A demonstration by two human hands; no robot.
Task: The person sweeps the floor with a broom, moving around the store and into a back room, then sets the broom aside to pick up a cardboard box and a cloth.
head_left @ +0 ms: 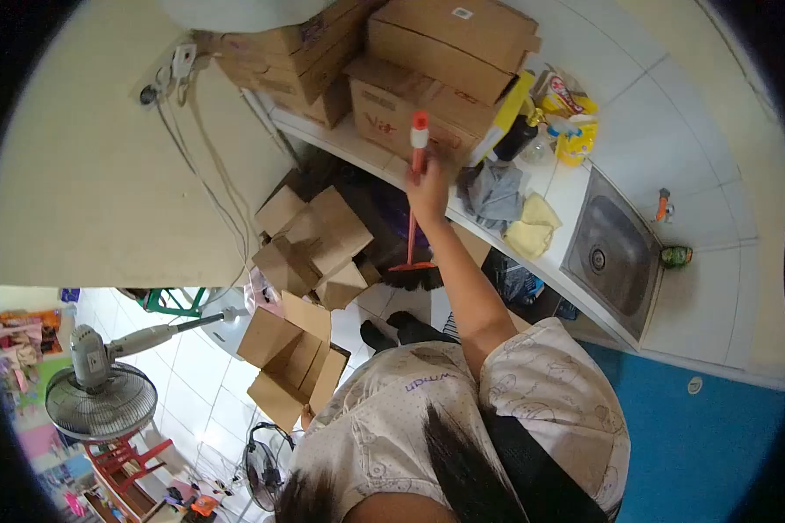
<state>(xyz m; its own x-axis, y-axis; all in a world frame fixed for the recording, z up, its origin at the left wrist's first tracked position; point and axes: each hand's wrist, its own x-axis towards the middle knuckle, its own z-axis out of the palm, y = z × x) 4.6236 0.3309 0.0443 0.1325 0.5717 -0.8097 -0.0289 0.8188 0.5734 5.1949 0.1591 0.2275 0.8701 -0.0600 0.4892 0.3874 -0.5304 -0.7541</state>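
My right hand [429, 187] is closed around the upper handle of a broom [412, 231], whose red-and-white end points up. Its dark bristles, under an orange head, rest near the floor below the counter. Low at my left side, my left hand [307, 417] shows only in part, its fingers gripping the edge of an open cardboard box [275, 353]. The flaps of that box stand spread apart. Just beyond it, more opened cardboard boxes [314, 240] are heaped beside the broom.
Closed cartons [410, 100] are stacked on the white counter [560, 187], with a grey cloth [493, 193] and yellow cloth [533, 227] near a metal sink [615, 253]. Left are a standing fan [101, 401], a smaller black fan [260, 471] and hanging cables [196, 161].
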